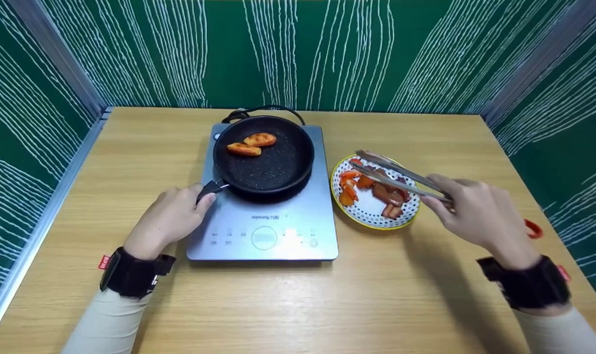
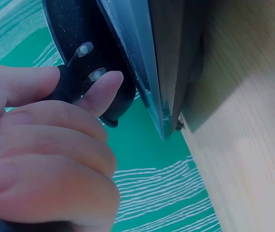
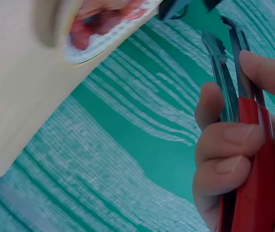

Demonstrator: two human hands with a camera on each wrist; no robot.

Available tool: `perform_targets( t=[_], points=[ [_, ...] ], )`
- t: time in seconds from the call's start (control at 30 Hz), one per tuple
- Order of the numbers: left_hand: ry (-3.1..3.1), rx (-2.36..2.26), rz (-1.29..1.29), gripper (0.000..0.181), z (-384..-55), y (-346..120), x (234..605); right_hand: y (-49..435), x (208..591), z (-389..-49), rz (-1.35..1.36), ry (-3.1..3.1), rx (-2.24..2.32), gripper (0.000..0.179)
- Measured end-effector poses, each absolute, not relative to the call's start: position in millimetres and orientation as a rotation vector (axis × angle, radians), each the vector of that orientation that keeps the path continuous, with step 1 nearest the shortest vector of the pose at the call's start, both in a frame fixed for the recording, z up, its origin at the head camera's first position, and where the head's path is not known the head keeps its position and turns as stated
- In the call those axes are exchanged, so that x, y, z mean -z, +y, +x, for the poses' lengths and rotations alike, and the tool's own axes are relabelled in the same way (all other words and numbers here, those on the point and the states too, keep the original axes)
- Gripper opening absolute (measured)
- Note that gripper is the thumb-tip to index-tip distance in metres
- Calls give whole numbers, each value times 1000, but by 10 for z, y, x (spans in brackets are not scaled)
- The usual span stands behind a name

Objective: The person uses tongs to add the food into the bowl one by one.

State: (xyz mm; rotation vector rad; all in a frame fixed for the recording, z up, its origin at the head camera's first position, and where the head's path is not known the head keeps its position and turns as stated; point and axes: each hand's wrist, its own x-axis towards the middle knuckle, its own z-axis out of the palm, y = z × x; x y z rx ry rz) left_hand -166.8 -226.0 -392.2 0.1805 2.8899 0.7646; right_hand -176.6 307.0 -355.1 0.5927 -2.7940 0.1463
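On the left, a person's left hand [image 1: 167, 220] holds the black handle [image 1: 209, 191] of a dark frying pan [image 1: 283, 169], its fingers curled around the grip; the pan sits on a flat silver cooktop [image 1: 298, 206] with two browned oblong pieces [image 1: 259, 140] lying side by side in its upper left part. To the right, just beside the cooktop on the wooden tabletop [image 1: 376, 295], a yellow-rimmed dotted plate [image 1: 369, 221] carries reddish and orange food [image 1: 387, 194]. At far right, the right hand's [image 1: 482, 214] fingers wrap red-handled metal tongs [image 1: 401, 188], whose slightly parted tips hang over the plate.
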Motion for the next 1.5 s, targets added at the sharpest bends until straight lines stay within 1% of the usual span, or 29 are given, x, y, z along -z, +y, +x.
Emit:
perform_targets(
  t=[0.3,0.4,0.53,0.83,1.0,1.3,1.5],
  points=[
    [2873,-766,167,32,-1670,-2261,3922,3492,3603,-1658,659,-2876,-21,32],
    [2875,-763,167,32,-1672,-2255,3916,3578,3590,-1633,654,-2926,38,32],
    [2886,-753,174,33,-1669,-2254,3909,3641,3550,-1613,632,-3005,95,36],
    [2877,-756,167,33,-1660,-2265,3917,3637,3447,-1603,641,-3089,180,42],
    [2872,-756,166,33,-1664,-2262,3917,3605,3380,-1611,662,-3127,228,36],
    [2867,-761,153,32,-1661,-2248,3915,3553,3338,-1624,732,-3139,219,31],
    [2867,-766,160,32,-1659,-2251,3911,3548,3303,-1667,724,-3148,238,34]
  ],
)
